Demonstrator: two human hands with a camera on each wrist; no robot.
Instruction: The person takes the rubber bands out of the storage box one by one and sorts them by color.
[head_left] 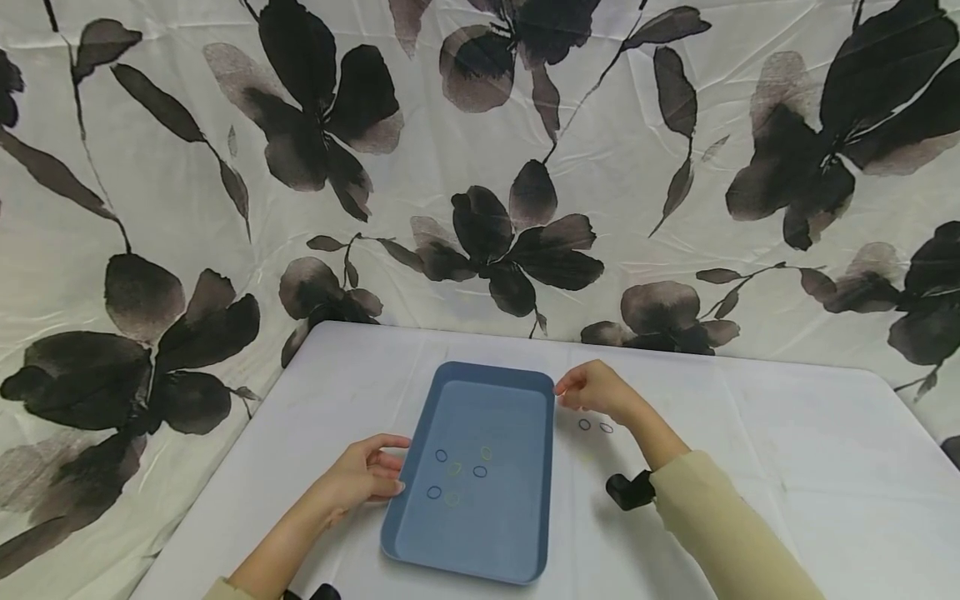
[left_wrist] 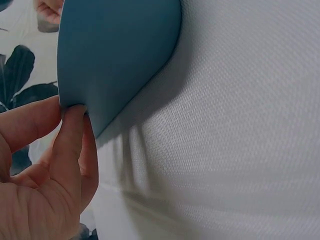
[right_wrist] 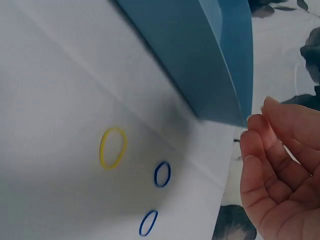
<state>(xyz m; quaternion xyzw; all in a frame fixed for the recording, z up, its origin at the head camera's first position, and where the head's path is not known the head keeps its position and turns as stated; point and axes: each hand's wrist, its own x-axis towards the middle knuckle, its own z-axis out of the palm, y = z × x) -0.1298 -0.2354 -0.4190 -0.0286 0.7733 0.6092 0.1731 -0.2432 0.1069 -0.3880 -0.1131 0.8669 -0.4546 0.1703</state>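
A blue tray (head_left: 517,517) lies on the white table, holding several thin blue and yellow loops that look like rubber bands. My left hand (head_left: 358,475) is at its left rim; in the left wrist view the thumb (left_wrist: 75,117) presses the outer wall while a finger meets the rim edge. Near the far right corner is my right hand (head_left: 596,390), its fingers loosely curled and the fingertips (right_wrist: 254,122) close to or touching the rim. I see nothing held in it. Beside the tray, below this hand, lie a yellow loop (right_wrist: 101,150) and two blue loops (right_wrist: 155,175).
The white-covered table (head_left: 810,467) extends to the right of the tray. Behind it hangs a white cloth (head_left: 637,192) printed with dark flowers. A black wrist device (head_left: 630,492) sits at the right sleeve's cuff.
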